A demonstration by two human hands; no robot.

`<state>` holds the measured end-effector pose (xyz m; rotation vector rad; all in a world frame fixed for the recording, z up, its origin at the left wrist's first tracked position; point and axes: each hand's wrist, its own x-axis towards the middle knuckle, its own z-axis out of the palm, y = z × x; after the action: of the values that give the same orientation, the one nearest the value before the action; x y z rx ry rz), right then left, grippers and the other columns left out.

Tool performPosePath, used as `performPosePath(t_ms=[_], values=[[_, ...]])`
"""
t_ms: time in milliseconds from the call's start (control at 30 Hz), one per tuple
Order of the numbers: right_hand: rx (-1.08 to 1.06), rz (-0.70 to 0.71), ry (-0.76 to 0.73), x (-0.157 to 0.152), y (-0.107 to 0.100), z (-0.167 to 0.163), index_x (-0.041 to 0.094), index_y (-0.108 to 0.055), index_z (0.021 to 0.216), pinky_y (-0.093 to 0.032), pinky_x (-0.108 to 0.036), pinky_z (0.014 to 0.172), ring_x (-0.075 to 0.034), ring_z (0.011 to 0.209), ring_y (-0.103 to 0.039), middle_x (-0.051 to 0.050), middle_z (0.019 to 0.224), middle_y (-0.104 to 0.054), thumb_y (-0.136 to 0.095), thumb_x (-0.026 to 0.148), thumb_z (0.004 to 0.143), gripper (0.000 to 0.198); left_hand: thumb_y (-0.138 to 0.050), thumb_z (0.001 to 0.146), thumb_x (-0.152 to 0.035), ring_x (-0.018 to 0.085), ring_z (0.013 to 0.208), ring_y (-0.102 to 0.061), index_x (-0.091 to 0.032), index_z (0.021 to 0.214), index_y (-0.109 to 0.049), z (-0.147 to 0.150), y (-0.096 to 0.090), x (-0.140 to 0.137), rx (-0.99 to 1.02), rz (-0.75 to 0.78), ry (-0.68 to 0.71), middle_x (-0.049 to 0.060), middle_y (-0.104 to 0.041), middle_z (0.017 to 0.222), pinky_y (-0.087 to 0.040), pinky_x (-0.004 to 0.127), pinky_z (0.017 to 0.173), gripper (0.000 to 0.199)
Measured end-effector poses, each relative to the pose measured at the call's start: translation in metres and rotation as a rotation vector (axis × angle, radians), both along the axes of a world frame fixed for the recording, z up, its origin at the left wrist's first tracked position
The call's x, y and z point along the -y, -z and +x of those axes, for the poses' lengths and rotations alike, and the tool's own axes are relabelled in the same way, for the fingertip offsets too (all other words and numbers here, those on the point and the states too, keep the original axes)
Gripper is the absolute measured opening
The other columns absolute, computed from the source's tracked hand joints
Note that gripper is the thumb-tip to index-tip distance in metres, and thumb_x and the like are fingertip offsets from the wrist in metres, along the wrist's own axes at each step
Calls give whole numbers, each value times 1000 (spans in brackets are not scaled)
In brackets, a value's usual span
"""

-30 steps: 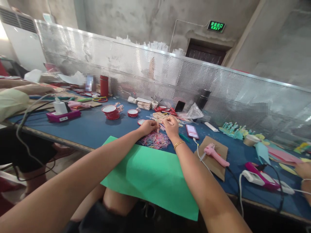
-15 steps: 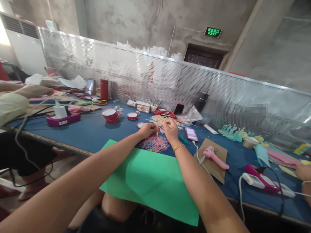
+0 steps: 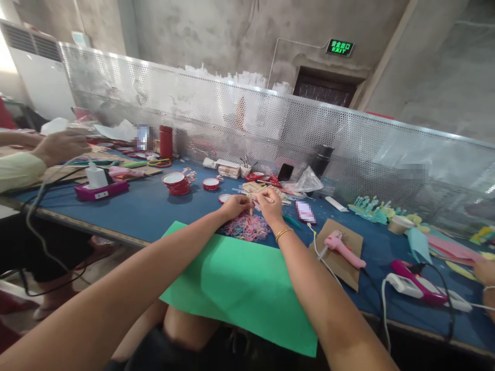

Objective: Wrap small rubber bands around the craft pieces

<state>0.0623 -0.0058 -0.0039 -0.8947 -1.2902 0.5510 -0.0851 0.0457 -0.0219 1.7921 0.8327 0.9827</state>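
Left hand point(image 3: 235, 206) is pinching pale stick point(image 3: 251, 208) over tangled strands point(image 3: 249, 229); right hand point(image 3: 271, 204) is hovering alongside, can't tell its grip.

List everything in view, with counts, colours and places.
Strand tangle: 1, multicoloured, front centre
Thin stick: 1, pale, upright over the tangle
Sheet: 1, green, front edge
Cardboard: at least 1, brown, right
Glue gun: 1 clear, pink, on that cardboard
Power strips: 2, purple, left and right
Discs: several, red and white, left of centre
Flask: 1, red, back left
Black phone: 1, black, back centre
Paper cup: 1, whitish, right
Table: 1, blue, centre
Perforated partition: 1, silver, behind
Exit sign: 1, green, upper right
Paper pieces: several, mixed colours, right
Co-workers' hands: at least 2, outer edges
Left hand: 1, bare, holding the stick
Right hand: 1, bare, beside the stick
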Motion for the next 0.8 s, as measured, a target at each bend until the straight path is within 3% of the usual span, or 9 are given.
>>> performPosePath(t_ms=[133,800], values=[[-4,8,53,0,0,2,23,-51,65,-50,-28,67,-16,66,-61,3,64,-62,-61,36,73,19,-80,65,-42,14,58,-61,-16,70,-67,-1,-2,2,6,-12,-2,-1,-68,61,-50,26,62,30],[37,-5,23,-1,0,0,23,-51,64,-49,-27,65,-16,66,-61,3,62,-60,-64,41,73,24,-76,68,-45,13,56,-58,-15,71,-69,-2,4,-5,-23,35,-3,1,-70,63,-46,23,58,31]])
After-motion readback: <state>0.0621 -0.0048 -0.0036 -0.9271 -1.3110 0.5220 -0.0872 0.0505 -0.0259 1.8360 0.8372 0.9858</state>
